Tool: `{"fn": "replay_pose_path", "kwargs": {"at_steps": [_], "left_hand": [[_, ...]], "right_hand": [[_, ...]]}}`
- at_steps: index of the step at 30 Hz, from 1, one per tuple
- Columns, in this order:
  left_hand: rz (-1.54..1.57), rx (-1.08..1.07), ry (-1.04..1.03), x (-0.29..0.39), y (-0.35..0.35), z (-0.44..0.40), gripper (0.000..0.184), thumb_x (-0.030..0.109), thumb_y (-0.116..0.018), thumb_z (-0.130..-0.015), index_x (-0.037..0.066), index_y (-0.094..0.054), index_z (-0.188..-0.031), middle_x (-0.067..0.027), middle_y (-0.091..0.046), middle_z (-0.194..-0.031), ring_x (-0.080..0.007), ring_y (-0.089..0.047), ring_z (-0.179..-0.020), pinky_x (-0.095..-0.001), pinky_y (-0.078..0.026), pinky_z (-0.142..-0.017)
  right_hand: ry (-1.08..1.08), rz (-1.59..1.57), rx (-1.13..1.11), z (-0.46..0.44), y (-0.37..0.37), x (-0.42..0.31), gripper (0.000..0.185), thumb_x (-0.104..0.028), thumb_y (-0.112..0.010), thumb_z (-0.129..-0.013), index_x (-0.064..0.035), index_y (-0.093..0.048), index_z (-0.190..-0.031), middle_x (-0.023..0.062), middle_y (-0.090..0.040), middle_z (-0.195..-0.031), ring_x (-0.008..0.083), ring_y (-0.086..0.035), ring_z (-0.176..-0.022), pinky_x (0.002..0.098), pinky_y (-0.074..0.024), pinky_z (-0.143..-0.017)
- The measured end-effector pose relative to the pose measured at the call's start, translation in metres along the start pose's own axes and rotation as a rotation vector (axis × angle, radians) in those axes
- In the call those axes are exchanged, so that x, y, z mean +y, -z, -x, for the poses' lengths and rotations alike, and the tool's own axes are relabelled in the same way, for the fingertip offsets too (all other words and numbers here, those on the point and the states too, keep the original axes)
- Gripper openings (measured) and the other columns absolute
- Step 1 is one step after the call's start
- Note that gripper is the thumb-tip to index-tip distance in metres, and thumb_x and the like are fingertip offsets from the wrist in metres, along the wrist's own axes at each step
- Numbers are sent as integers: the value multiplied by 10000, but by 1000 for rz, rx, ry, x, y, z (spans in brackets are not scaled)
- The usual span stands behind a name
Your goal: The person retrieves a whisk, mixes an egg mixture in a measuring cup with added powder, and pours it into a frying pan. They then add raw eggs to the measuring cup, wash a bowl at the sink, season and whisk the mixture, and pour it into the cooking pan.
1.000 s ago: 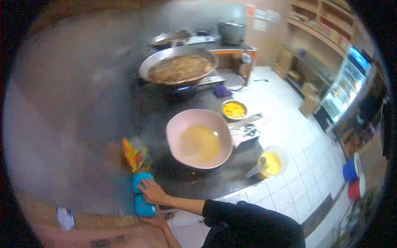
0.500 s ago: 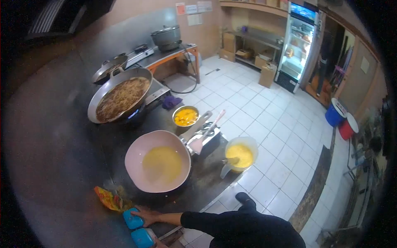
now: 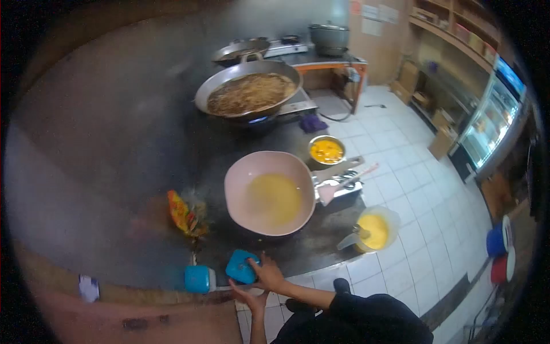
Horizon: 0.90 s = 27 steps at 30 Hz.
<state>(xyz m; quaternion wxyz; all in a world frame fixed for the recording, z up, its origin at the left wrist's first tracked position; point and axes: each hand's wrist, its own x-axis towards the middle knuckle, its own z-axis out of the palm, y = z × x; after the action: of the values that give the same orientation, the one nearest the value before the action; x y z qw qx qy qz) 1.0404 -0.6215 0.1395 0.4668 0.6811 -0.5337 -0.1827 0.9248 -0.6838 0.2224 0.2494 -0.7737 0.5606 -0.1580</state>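
The right forearm is extended from a black sleeve (image 3: 361,315), and the right grip (image 3: 269,274) is held with its back uppermost, half closed, its fingers bent over the edge of a blue container (image 3: 239,266). The left forearm is raised, bare, from the bottom of the view; the left grip (image 3: 250,295) is placed just below, fingers spread, with fingertips at the container's lower edge. Whether any weight is borne by the left grip cannot be told. The blue container, boxy with rounded corners and a smooth, plastic-like surface, is located at the near edge of the dark counter (image 3: 332,229). A second container (image 3: 196,279), blue with a pale side, is set apart to its left. Beyond these, a crumpled red-and-yellow packet (image 3: 181,212) is seen. A wide, smooth pink pan (image 3: 236,189) is partly filled with yellowish liquid. To its right, a translucent jug (image 3: 391,218) is loaded with opaque yellow liquid. Farther back, orange-yellow contents are held in a round metal bowl (image 3: 311,153). Beyond, coarse-textured brown contents are held in a broad metal wok (image 3: 204,102), beneath which a blue flame (image 3: 261,120) is visible.
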Motion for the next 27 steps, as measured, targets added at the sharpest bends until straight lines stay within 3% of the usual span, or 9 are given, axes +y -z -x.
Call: {"fn": "replay_pose_path", "kwargs": {"at_steps": [7, 10, 12, 13, 15, 19, 21, 23, 27], "left_hand": [[-129, 46, 109, 15, -4, -35, 932, 336, -763, -615, -32, -226, -1282, -209, -335, -1163, -375, -356, -1121, -484, -297, -911], [-50, 34, -9, 10, -6, -48, 958, 391, -781, -592, -22, -250, -1273, -213, -344, -1230, -359, -392, -1107, -455, -294, -958], [1209, -72, 572, 15, -11, -51, 907, 243, -799, -578, -10, -255, -1257, -178, -371, -1190, -327, -407, -1113, -445, -336, -920], [1209, -69, 565, 15, -10, -49, 907, 243, -799, -578, -10, -255, -1257, -178, -371, -1190, -327, -407, -1113, -445, -336, -920], [202, 35, -95, 12, -7, -40, 959, 199, -832, -515, 16, -257, -1259, -165, -391, -1208, -299, -433, -1101, -417, -369, -916], [312, 162, 54, 23, -5, -21, 981, 182, -857, -459, 22, -286, -1240, -171, -438, -1166, -284, -464, -1066, -402, -411, -878], [210, 198, -164, 10, -4, -10, 950, 200, -855, -462, 22, -309, -1219, -161, -472, -1123, -285, -487, -1032, -401, -414, -863], [61, 175, -134, 56, 15, -2, 905, 222, -852, -469, 13, -338, -1183, -158, -483, -1095, -276, -490, -1001, -398, -406, -852], [77, 187, -132, 96, 18, 19, 912, 243, -854, -468, 2, -343, -1184, -175, -486, -1082, -297, -504, -980, -401, -406, -846]], "right_hand": [[232, 146, 447, -24, 4, -17, 473, -393, -569, -785, -49, -473, -1096, 251, -520, -983, 397, -522, -940, 464, -430, -767], [192, 84, 210, -39, -10, -17, 322, -309, -518, -836, -24, -479, -980, 219, -560, -880, 356, -584, -812, 430, -473, -665], [218, 47, 215, -40, -6, -14, 313, -305, -518, -836, -19, -475, -957, 211, -568, -855, 356, -591, -758, 427, -480, -633], [236, 8, 219, -40, 1, -15, 306, -301, -517, -836, -15, -470, -933, 203, -575, -829, 356, -598, -704, 424, -488, -602], [215, -48, 253, -24, 31, -16, 310, -298, -516, -836, -10, -471, -941, 210, -571, -834, 367, -593, -712, 435, -487, -618], [9, 23, 160, 20, 73, 24, 314, -258, -533, -821, 2, -481, -988, 223, -567, -848, 398, -590, -737, 471, -485, -616], [-125, 136, 37, 34, 53, 70, 300, -196, -550, -780, 18, -499, -984, 211, -578, -854, 369, -607, -724, 449, -501, -582], [-34, 281, 145, 44, 38, 100, 248, -85, -529, -762, 29, -477, -977, 196, -572, -813, 330, -615, -669, 398, -516, -528], [-47, 222, 105, 52, 31, 134, 269, -137, -553, -777, 19, -469, -979, 206, -550, -868, 347, -602, -701, 418, -508, -582]]}}
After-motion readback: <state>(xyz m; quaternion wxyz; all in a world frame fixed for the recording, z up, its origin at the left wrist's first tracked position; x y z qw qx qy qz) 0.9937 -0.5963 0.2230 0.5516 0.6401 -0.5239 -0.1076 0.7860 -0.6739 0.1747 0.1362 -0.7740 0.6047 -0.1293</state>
